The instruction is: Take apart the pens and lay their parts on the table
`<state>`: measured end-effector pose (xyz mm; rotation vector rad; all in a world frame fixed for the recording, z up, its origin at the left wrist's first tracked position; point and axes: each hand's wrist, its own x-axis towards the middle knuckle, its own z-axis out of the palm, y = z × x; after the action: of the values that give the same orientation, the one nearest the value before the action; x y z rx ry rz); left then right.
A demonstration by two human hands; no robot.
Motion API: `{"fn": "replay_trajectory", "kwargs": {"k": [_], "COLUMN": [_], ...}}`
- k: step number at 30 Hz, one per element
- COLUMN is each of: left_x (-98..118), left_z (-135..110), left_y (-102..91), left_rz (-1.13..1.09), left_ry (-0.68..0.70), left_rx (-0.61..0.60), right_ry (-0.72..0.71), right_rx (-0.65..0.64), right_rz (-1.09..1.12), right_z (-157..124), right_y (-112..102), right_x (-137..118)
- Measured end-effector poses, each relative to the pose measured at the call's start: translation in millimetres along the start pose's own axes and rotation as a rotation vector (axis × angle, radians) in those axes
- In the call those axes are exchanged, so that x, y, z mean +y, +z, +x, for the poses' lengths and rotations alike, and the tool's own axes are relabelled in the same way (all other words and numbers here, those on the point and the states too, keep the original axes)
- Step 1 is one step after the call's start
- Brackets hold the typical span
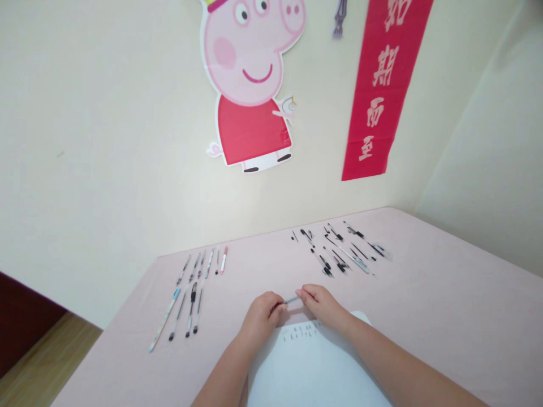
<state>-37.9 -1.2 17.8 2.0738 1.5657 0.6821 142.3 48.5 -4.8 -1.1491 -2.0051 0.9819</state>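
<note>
Holds a slim pen piece [291, 300] two-handed, just beyond the far edge of the white sheet [316, 367].
Clamps one end in the left hand [263, 312], pinches the other in the right hand [320, 302]; has two rows of pens [194, 294] left of the sheet, loose pen parts [340, 263] beyond it and a pink tabletop [257, 263] beneath.

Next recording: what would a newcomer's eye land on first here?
Probably the big pink pig cutout on the wall, with a red banner to its right. Below, the left hand and right hand hold a thin pen-like piece between them, near the far edge of the white sheet.
</note>
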Motion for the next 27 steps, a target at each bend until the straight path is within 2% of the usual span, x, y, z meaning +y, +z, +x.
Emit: {"fn": "replay_trajectory", "kwargs": {"k": [4,11,16,21,27], "left_x": [-3,-7,-8,-7,-7], "left_z": [0,0,0,-1,-1], "left_y": [-1.0,-2.9,-1.3,-1.0,-0.7], "left_rz": [0.031,0.087,0.102,0.109,0.103], "left_ry": [0.016,0.052,0.061,0.065,0.052], "left_rx": [-0.018,0.046,0.077,0.074,0.081], "right_ry": [-0.007,-0.021,0.034,0.051,0.017], "right_rx": [-0.026,-0.061,-0.036,-0.080,-0.045], "right_rz": [0.015,0.206,0.068,-0.061,0.013], "right_z": [0,0,1,1,2], "right_y": [-3,-4,-6,-7,-5], "right_x": [-2,3,4,8,8]}}
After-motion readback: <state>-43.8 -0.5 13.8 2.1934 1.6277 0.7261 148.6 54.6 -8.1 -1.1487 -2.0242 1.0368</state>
